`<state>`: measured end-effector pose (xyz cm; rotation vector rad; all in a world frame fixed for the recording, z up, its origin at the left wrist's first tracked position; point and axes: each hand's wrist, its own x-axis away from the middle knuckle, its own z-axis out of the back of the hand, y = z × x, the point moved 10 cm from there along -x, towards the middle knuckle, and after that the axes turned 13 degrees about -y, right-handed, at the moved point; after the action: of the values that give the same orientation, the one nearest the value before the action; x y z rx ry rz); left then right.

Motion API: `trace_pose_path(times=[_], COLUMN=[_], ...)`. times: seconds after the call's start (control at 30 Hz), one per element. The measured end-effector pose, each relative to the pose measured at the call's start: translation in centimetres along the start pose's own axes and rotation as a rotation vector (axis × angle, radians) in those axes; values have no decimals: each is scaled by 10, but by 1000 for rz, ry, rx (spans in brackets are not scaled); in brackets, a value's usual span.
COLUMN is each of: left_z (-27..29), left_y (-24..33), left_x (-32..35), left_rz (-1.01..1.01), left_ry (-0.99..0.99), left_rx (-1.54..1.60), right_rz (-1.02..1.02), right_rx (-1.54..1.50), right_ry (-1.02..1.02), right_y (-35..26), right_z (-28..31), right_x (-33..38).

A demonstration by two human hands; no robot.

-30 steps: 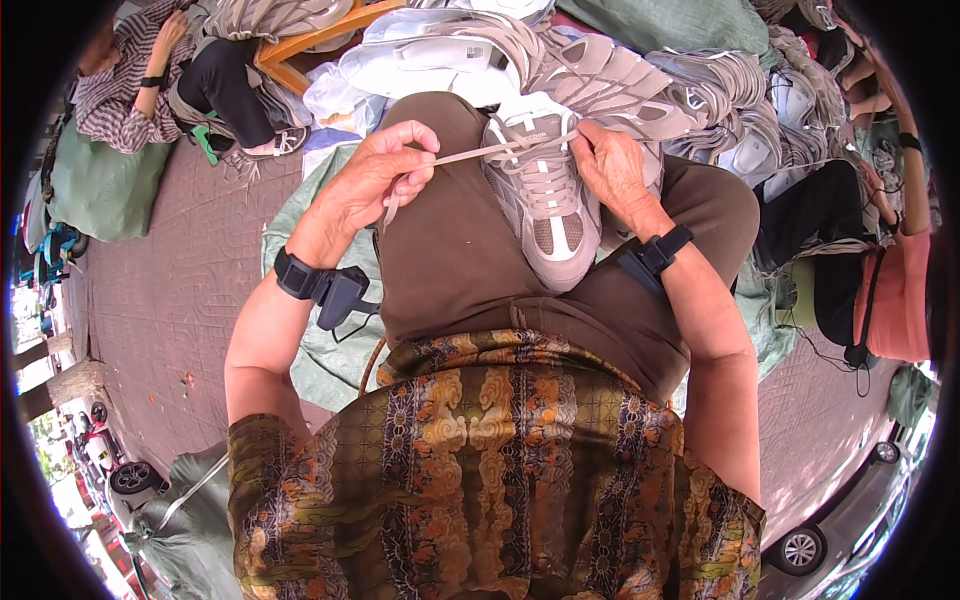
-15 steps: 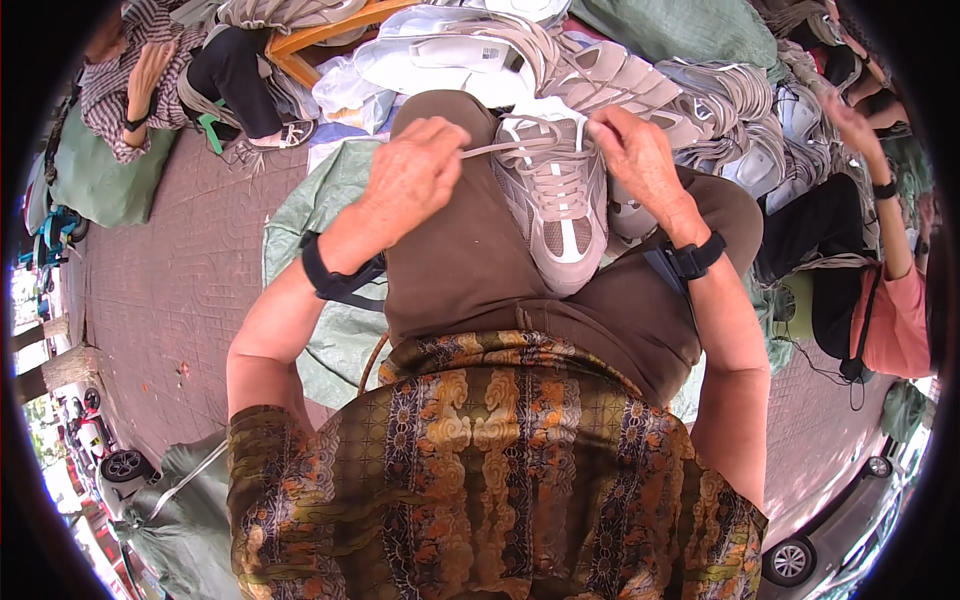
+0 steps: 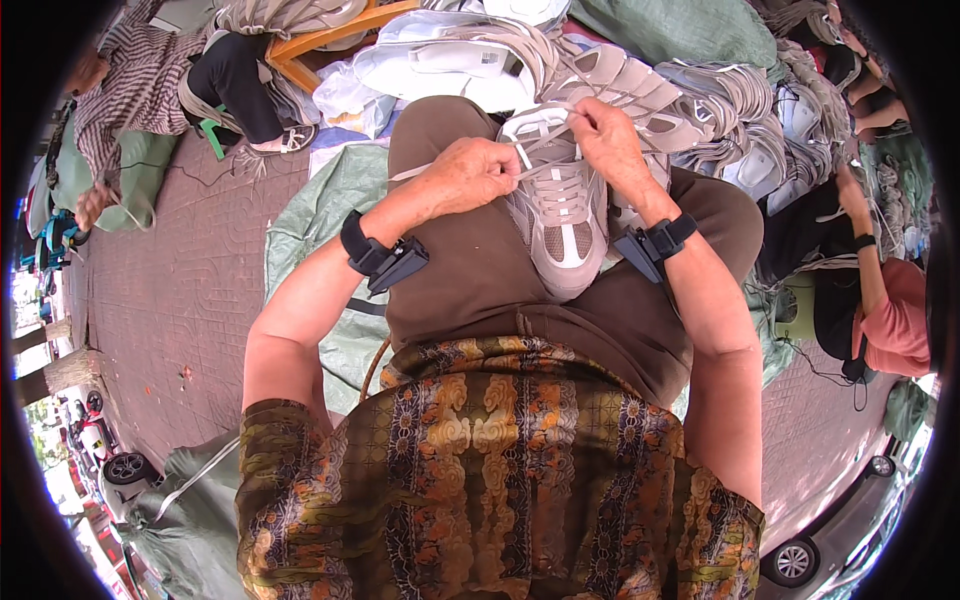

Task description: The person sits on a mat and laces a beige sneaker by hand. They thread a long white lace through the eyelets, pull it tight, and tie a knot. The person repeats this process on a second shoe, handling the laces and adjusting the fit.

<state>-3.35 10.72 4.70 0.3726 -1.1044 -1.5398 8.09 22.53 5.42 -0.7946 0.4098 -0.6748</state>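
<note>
A seated person in brown trousers (image 3: 450, 240) and a patterned top (image 3: 480, 470) works on the lace (image 3: 408, 173) of a grey-beige shoe (image 3: 560, 230) in the lap. The shoe rests between the thighs, toe toward the body, a position that likely keeps it steady and leaves both hands free. At its collar, the left hand (image 3: 468, 177) is curled with its fingers closed, apparently on the lace, one end of which trails leftward over the trousers. The right hand (image 3: 608, 148), higher and just across the shoe's opening, appears to pinch another length between thumb and forefinger, a hold that would suit fine control over a thin cord. The exact grip at either fingertip is too small to confirm. Beyond the knees, a heap of similar shoes (image 3: 750, 115) lies close by, probably for easy reach, while a green sheet (image 3: 320, 210) spreads beneath, perhaps to keep goods off the paving (image 3: 200, 270)
</note>
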Motion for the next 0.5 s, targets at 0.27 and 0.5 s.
trace_pose_path(times=[0.27,0.5], left_z=[3,11], left_y=[-8,-27], left_x=[-18,-29], left_rz=[-46,77], left_ry=[70,73], left_rx=[107,276], right_rz=[-163,-291], right_rx=[-472,-704], right_ry=[111,227], right_y=[46,84], right_z=[20,38], right_x=[14,17])
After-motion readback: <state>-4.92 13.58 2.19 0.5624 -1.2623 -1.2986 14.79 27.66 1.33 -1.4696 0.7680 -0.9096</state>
